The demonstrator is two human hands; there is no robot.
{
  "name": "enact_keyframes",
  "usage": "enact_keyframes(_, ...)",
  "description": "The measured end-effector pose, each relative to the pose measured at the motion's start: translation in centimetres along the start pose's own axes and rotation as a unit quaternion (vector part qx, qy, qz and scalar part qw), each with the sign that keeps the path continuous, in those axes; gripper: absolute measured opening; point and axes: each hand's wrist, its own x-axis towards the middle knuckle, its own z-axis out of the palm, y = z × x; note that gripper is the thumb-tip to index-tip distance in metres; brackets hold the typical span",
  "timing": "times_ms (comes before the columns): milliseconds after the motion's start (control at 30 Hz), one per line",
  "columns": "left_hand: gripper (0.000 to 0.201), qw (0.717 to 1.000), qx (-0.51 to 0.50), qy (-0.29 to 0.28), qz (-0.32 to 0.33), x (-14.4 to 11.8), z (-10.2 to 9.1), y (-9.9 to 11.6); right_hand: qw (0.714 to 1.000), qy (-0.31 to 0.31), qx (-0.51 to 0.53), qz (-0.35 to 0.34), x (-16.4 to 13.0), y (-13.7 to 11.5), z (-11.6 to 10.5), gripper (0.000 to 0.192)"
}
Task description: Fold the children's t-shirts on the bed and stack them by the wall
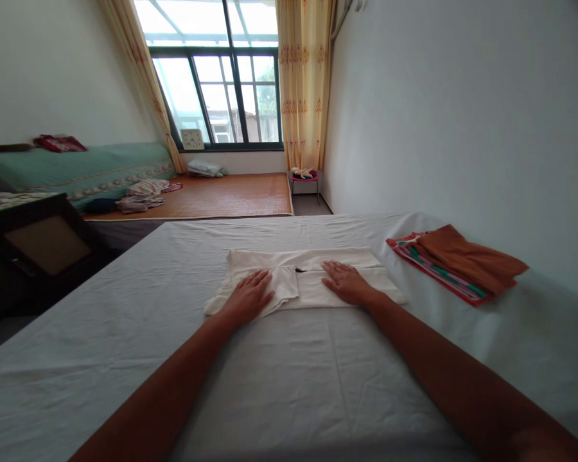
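A cream-white garment (pixel 313 292), folded into a long flat rectangle, lies crosswise in front of me; its exact kind cannot be told. My left hand (pixel 251 295) rests flat on its left part, where a folded-over flap ends near the middle. On the right part lies my right hand (pixel 345 282), palm down with fingers stretched out. A small dark gap shows between the layers near the centre. Neither hand grips the cloth.
The garment lies on a white sheet (pixel 125 321) over a bed-like surface. Folded clothes (pixel 462 260), brown on top, are stacked at the right by the wall. Beyond stands a second bed with a brown mat (pixel 236 192). A dark cabinet (pixel 43 237) is at left.
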Motion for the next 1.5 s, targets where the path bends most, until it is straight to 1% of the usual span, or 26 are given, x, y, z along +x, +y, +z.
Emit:
enact_keyframes(67, 0.061, 1.0, -0.011, -0.023, 0.016, -0.1, 0.1, 0.4, 1.0, -0.021, 0.011, -0.013, 0.0, -0.6, 0.0, 0.063)
enact_keyframes(133, 0.06, 0.999, -0.015, -0.035, 0.027, -0.3, 0.1, 0.4, 0.999, -0.027, 0.013, -0.01, -0.1, -0.3, -0.2, 0.062)
enact_keyframes(233, 0.056, 0.997, -0.023, -0.049, 0.058, -0.6, 0.0, 0.0, 0.999, -0.03, 0.004, 0.015, -0.2, 1.2, -0.3, 0.061)
enact_keyframes(333, 0.055, 0.995, -0.036, -0.048, 0.075, -0.7, 0.0, -0.1, 0.997, -0.033, -0.013, 0.066, -0.2, 3.3, 0.0, 0.061)
enact_keyframes(467, 0.062, 0.998, -0.036, -0.049, 0.034, -0.5, 0.0, -0.4, 0.989, -0.037, -0.03, 0.142, -0.3, 5.9, 0.4, 0.061)
enact_keyframes(600, 0.063, 0.999, -0.012, -0.049, -0.015, -0.4, -0.1, -1.3, 0.981, -0.028, -0.034, 0.189, -0.5, 7.3, 0.5, 0.063)
enact_keyframes(867, 0.059, 0.993, 0.014, -0.044, -0.107, -0.6, -0.3, -3.2, 0.978, -0.006, -0.018, 0.206, -0.8, 8.0, 1.1, 0.06)
enact_keyframes(1000, 0.062, 0.987, 0.012, -0.048, -0.154, -0.7, 0.0, -4.9, 0.979, 0.025, -0.014, 0.202, -0.7, 8.5, 1.2, 0.054)
enact_keyframes(1100, 0.063, 0.986, 0.009, -0.043, -0.159, -0.7, 0.3, -5.9, 0.98, 0.058, -0.002, 0.191, -0.7, 8.7, 0.8, 0.049)
enact_keyframes(1167, 0.063, 0.987, 0.008, -0.038, -0.158, -0.8, 0.4, -6.1, 0.973, 0.085, 0.005, 0.213, -0.8, 8.9, 0.3, 0.046)
enact_keyframes(1233, 0.063, 0.987, 0.004, -0.035, -0.16, -0.8, 0.4, -6.1, 0.962, 0.101, 0.005, 0.255, -1.2, 9.1, -0.3, 0.047)
enact_keyframes(1300, 0.063, 0.987, 0.001, -0.034, -0.159, -0.8, 0.3, -5.9, 0.95, 0.091, 0.007, 0.298, -1.7, 9.5, -1.0, 0.051)
enact_keyframes(1367, 0.062, 0.987, -0.001, -0.035, -0.16, -0.8, 0.3, -5.8, 0.942, 0.064, 0.01, 0.328, -2.2, 9.9, -1.8, 0.054)
enact_keyframes(1500, 0.06, 0.986, -0.003, -0.037, -0.163, -0.7, 0.2, -5.7, 0.939, 0.004, -0.009, 0.344, -2.7, 10.3, -2.8, 0.056)
